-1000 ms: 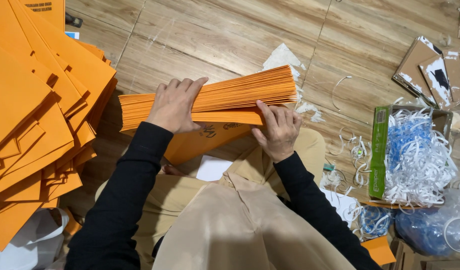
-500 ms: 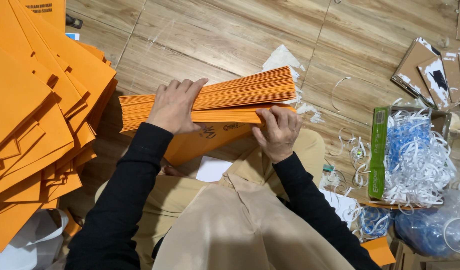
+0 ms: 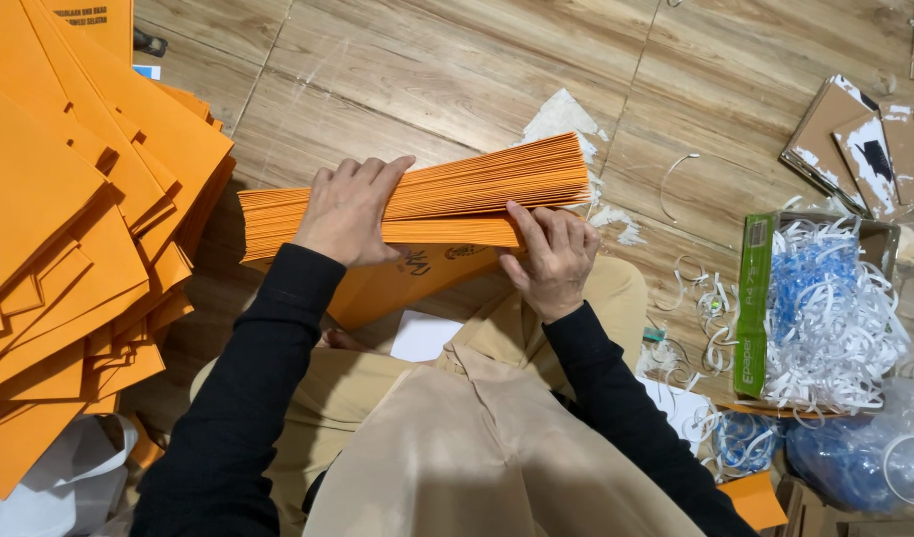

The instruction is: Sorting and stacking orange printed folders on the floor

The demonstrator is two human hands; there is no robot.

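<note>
A thick stack of orange envelopes (image 3: 467, 189) stands on edge across my lap, fanned toward the right. My left hand (image 3: 349, 211) lies flat over the stack's left part, fingers spread on top. My right hand (image 3: 553, 257) presses on the near face of the stack at its right side, fingers curled against the front envelope (image 3: 407, 278). Both arms wear black sleeves. I sit on a wooden floor (image 3: 457, 89) in beige clothing.
A big loose pile of orange envelopes (image 3: 69, 229) covers the floor at the left. On the right stands a cardboard box of white and blue paper strips (image 3: 825, 318) with a green wrapper, torn cardboard pieces (image 3: 864, 139) beyond it, and plastic bags at the lower right.
My right hand has shifted slightly along the front of the stack. The stack and my left hand stay nearly where they were.
</note>
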